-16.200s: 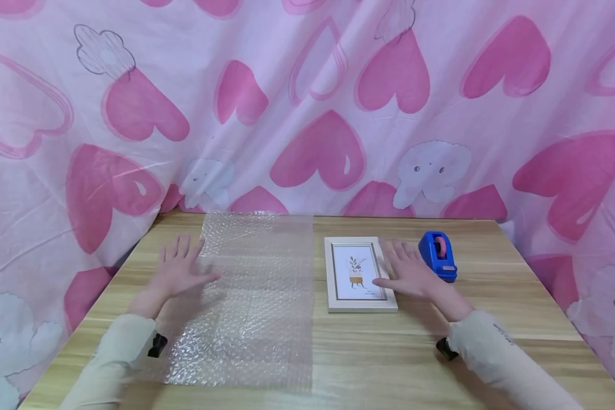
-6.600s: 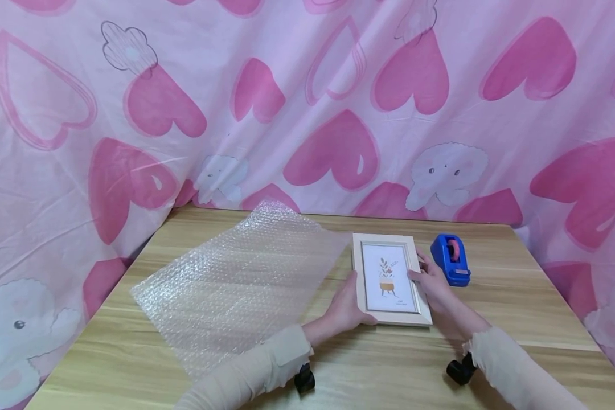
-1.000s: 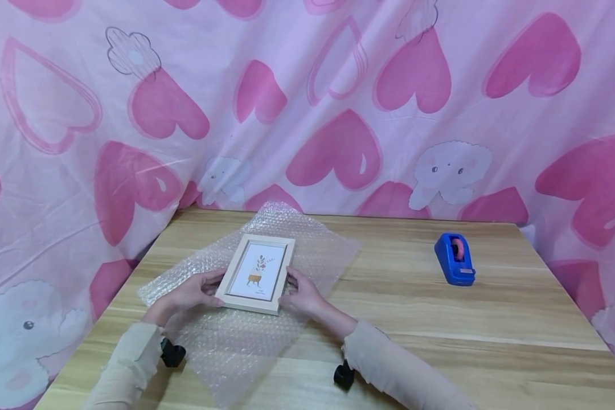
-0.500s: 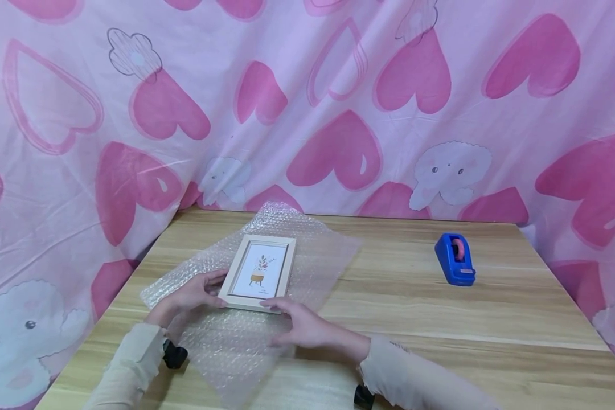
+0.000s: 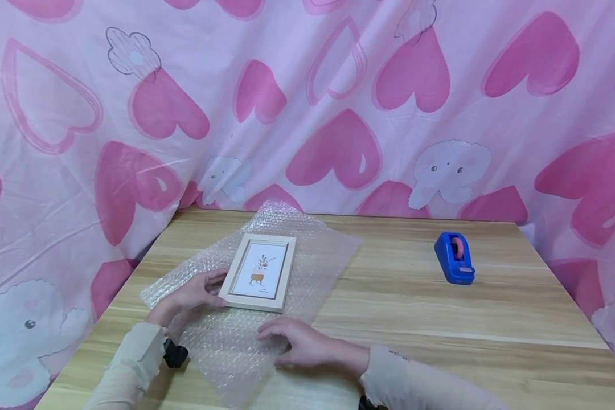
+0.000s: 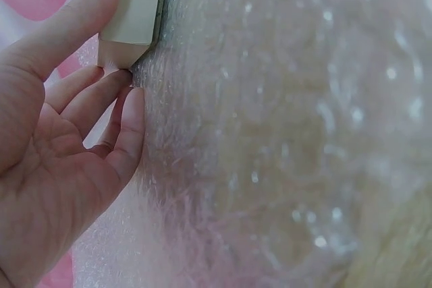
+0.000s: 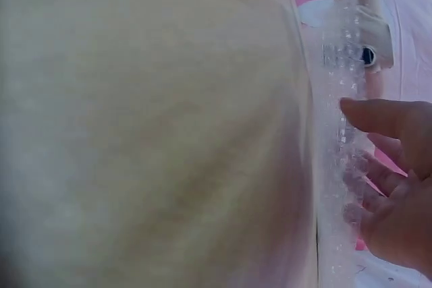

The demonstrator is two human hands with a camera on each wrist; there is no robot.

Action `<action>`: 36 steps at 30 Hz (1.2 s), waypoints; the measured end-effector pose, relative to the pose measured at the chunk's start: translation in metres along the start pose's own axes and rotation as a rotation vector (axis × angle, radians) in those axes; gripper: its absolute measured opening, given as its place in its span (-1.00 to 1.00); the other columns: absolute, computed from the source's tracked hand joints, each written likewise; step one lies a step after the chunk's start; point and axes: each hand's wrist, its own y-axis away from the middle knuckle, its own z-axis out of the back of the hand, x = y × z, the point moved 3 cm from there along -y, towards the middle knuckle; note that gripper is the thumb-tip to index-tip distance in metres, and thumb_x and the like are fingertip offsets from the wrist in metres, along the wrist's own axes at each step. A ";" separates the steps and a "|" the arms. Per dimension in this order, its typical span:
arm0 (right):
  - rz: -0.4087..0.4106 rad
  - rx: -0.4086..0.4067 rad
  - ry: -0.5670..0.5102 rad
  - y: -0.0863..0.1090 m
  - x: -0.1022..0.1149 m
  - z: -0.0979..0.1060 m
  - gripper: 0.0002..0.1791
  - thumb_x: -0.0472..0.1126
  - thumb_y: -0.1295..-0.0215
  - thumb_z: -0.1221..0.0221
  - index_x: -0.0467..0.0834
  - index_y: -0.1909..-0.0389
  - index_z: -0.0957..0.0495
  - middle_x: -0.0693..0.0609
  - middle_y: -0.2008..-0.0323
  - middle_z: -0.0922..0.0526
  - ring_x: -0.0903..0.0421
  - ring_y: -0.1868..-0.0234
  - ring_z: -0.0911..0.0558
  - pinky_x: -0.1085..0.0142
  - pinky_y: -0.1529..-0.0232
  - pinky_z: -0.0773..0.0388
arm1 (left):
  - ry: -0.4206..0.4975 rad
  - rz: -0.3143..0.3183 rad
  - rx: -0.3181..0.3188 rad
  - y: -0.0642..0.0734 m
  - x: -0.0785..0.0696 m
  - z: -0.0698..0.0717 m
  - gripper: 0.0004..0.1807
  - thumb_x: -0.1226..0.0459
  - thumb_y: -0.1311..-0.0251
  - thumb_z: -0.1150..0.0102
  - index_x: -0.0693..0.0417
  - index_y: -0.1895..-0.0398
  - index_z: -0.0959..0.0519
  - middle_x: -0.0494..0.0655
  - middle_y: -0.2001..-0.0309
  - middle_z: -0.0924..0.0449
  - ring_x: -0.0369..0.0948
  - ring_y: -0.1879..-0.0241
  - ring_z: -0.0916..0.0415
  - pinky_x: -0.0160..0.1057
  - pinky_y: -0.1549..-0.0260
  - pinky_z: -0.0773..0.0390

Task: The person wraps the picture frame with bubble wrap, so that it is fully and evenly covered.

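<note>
The left hand (image 5: pixel 192 290) of the person holds the near left corner of a picture frame (image 5: pixel 253 302), the thumb on one side of it and the fingers on the other. The right hand (image 5: pixel 307 341) is released: its fingers are softly bent, with the thumb apart from them. It is beside the near right edge of a sheet of bubble wrap (image 5: pixel 230 347); whether the fingertips touch this sheet, I cannot say surely.

The picture frame, of pale colour, lies face up on the bubble wrap, and the sheet shows on all sides around it. Inside the frame is a print (image 5: pixel 258 272) of a plant in an orange-brown pot with legs. The bubble wrap is laid obliquely, one corner pointing to the person.

Under it is a table (image 5: pixel 415 319) with wood grain. Well apart, to the right, stands a blue tape dispenser (image 5: pixel 447 267) with a pink roll (image 5: pixel 458 249). Behind the table hangs a pink cloth (image 5: pixel 271 148) with hearts and white animals.
</note>
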 end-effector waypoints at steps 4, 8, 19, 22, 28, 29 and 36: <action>-0.042 -0.063 -0.146 -0.004 -0.004 0.002 -0.62 -0.35 -0.01 -0.27 -0.18 0.07 -0.53 0.06 0.03 -0.57 0.27 -0.01 -0.49 0.50 -0.02 -0.40 | 0.003 0.029 -0.011 0.000 0.001 0.000 0.00 0.33 0.16 -0.39 0.38 -0.33 0.00 0.33 -0.31 -0.06 0.17 -0.28 -0.05 -0.06 -0.16 -0.29; -0.074 -0.120 -0.272 -0.008 -0.006 0.004 -0.81 -0.36 -0.07 -0.23 -0.18 0.24 -0.57 0.03 0.11 -0.62 0.28 0.05 -0.52 0.47 0.00 -0.44 | 0.004 0.032 -0.007 0.000 0.001 0.001 0.00 0.33 0.16 -0.39 0.36 -0.34 0.00 0.32 -0.32 -0.05 0.16 -0.29 -0.02 -0.03 -0.17 -0.25; -0.034 -0.236 -0.418 -0.016 -0.011 0.013 -0.88 -0.42 -0.12 -0.15 -0.28 0.30 -0.55 -0.06 0.31 -0.62 0.18 0.26 -0.58 0.44 0.15 -0.54 | 0.009 0.033 -0.002 -0.001 -0.001 0.000 0.00 0.34 0.16 -0.39 0.36 -0.34 0.00 0.33 -0.31 -0.05 0.17 -0.29 -0.01 -0.02 -0.19 -0.22; -0.011 -0.280 -0.408 -0.019 -0.014 0.016 -0.89 -0.41 -0.13 -0.14 -0.29 0.29 -0.54 -0.03 0.33 -0.62 0.27 0.30 -0.56 0.43 0.20 -0.55 | 0.026 0.028 0.005 -0.001 -0.002 0.001 0.00 0.34 0.17 -0.39 0.34 -0.34 -0.01 0.32 -0.32 -0.04 0.17 -0.30 0.01 -0.02 -0.19 -0.20; -0.134 -0.380 -0.475 -0.025 -0.019 0.026 -0.86 -0.36 -0.16 -0.13 -0.29 0.25 -0.54 -0.06 0.32 -0.61 0.28 0.31 -0.53 0.42 0.25 -0.54 | -0.013 -0.025 0.058 -0.002 -0.005 0.004 -0.06 0.41 0.10 -0.31 0.42 -0.32 0.03 0.36 -0.31 -0.03 0.20 -0.29 0.01 -0.02 -0.19 -0.20; -0.151 -0.400 -0.483 -0.027 -0.020 0.028 -0.85 -0.36 -0.16 -0.13 -0.30 0.24 -0.54 -0.09 0.31 -0.61 0.26 0.31 -0.53 0.43 0.26 -0.53 | -0.037 -0.033 0.066 -0.002 -0.005 0.005 -0.10 0.44 0.08 -0.27 0.43 -0.32 0.02 0.37 -0.30 -0.04 0.20 -0.28 -0.01 -0.02 -0.18 -0.22; -0.212 -0.539 -0.578 -0.031 -0.014 0.044 -0.80 -0.50 -0.11 -0.10 -0.46 0.21 -0.47 -0.30 0.29 -0.58 0.02 0.29 -0.56 0.48 0.31 -0.49 | -0.172 -0.045 0.075 -0.002 -0.016 0.010 -0.27 0.62 0.10 0.08 0.52 -0.27 -0.03 0.45 -0.24 -0.09 0.26 -0.24 -0.06 0.11 -0.17 -0.16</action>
